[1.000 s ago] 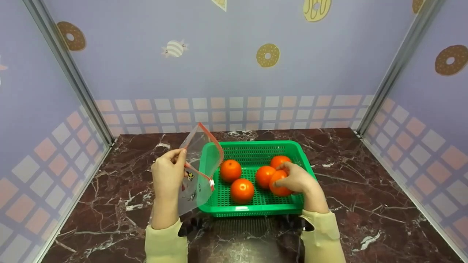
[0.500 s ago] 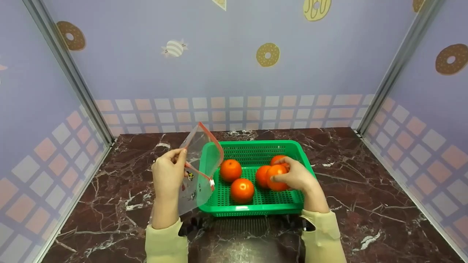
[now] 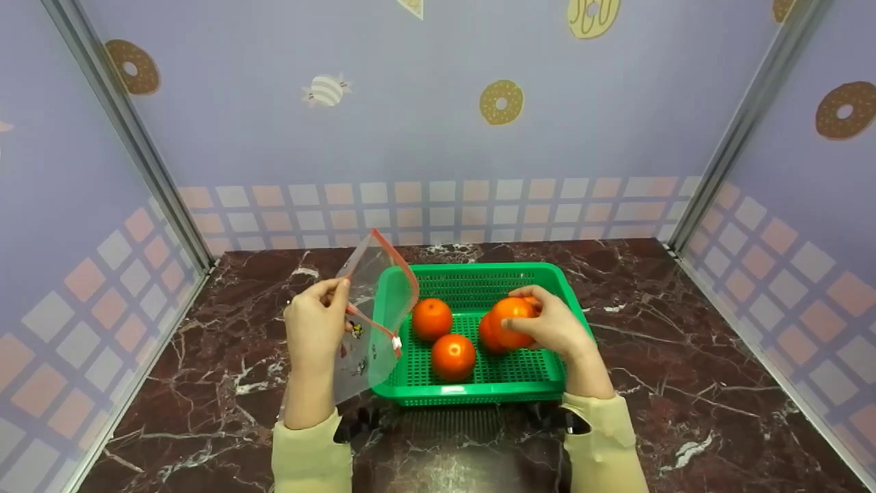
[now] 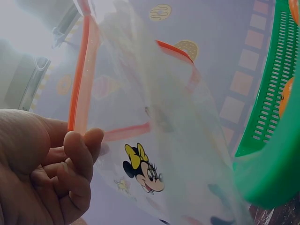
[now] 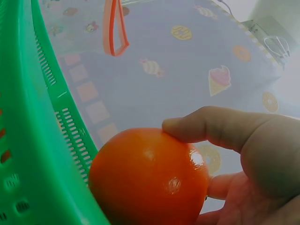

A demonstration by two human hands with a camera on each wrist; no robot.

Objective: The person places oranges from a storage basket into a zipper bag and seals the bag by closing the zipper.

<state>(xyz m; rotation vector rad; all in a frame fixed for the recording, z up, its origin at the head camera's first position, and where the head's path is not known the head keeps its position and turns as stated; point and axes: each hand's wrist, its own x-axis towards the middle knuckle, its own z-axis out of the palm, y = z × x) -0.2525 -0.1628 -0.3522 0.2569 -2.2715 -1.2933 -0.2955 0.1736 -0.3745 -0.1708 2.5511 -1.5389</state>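
My left hand [image 3: 316, 322] pinches the edge of a clear zipper bag [image 3: 393, 294] by its red strip. The bag's mouth gapes toward the basket, and a white slider sits at one end. In the left wrist view a cartoon mouse print [image 4: 145, 171] shows on the plastic. My right hand [image 3: 558, 325] grips an orange [image 5: 147, 176] between thumb and fingers, over the right part of a green basket [image 3: 472, 392]. Behind and below it are two other oranges, mostly hidden. A left orange [image 3: 432, 320] and a front orange [image 3: 453, 357] lie in the basket.
The basket stands on a dark red marbled tabletop [image 3: 684, 370]. Its left rim sits behind the clear bag. A patterned wall [image 3: 438, 137] closes off the back, with side panels at left and right.
My right hand has lifted the orange from among the others and shifted it slightly left. The left hand and the bag stay as they were.
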